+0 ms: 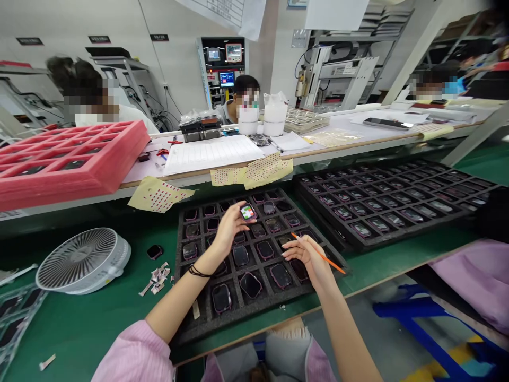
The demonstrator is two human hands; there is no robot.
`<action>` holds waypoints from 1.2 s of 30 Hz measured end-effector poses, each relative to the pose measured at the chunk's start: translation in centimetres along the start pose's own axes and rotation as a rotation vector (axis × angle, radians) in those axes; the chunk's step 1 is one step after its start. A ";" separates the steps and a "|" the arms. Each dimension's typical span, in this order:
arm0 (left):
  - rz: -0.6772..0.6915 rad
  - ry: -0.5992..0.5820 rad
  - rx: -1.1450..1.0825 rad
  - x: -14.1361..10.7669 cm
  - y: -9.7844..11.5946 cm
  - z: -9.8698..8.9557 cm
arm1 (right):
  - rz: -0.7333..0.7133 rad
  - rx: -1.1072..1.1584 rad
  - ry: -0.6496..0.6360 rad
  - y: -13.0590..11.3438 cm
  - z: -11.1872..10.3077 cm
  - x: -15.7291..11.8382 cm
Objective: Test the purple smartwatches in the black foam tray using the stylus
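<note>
On a green factory bench point(91, 329), a black foam cell tray point(199, 313) is lying flat.
The left hand point(227, 231) is pinching a smartwatch point(247, 212) above it; the right hand point(307, 258) is gripping an orange stick point(336, 266).

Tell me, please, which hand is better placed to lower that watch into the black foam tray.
Probably the left hand: it holds the watch above the tray, while the right hand grips an orange stick.

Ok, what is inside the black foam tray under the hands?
The tray holds watches with pink rims, one per compartment. Those under the left hand and right hand are covered, so their contents cannot be seen.
</note>
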State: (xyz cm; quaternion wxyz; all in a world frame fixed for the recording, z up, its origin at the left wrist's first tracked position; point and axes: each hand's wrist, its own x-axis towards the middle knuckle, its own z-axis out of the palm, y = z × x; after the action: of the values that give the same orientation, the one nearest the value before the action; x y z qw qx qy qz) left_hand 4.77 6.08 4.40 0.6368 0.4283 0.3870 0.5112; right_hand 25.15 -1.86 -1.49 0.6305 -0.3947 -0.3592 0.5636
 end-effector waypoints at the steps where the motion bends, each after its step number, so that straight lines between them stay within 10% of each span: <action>1: 0.043 0.025 0.001 0.0 1.1 -0.8 | 0.000 0.001 0.001 0.0 0.0 0.0; 11: 0.358 0.291 0.132 -1.8 7.6 -6.8 | -0.297 0.170 0.350 -0.5 -0.5 -0.4; 21: 0.111 -0.052 0.211 -2.3 1.9 -3.1 | -0.226 0.164 0.262 -0.3 -0.5 -0.3; 36: 0.048 -0.048 0.266 -1.8 -3.2 -3.9 | -0.216 0.126 0.242 -0.2 -0.4 -0.3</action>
State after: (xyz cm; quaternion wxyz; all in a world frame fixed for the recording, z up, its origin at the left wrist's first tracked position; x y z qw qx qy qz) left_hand 1.87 4.53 0.16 0.5710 0.5300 0.4257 0.4603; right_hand 25.56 -2.18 -1.52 0.7495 -0.3785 -0.2850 0.4623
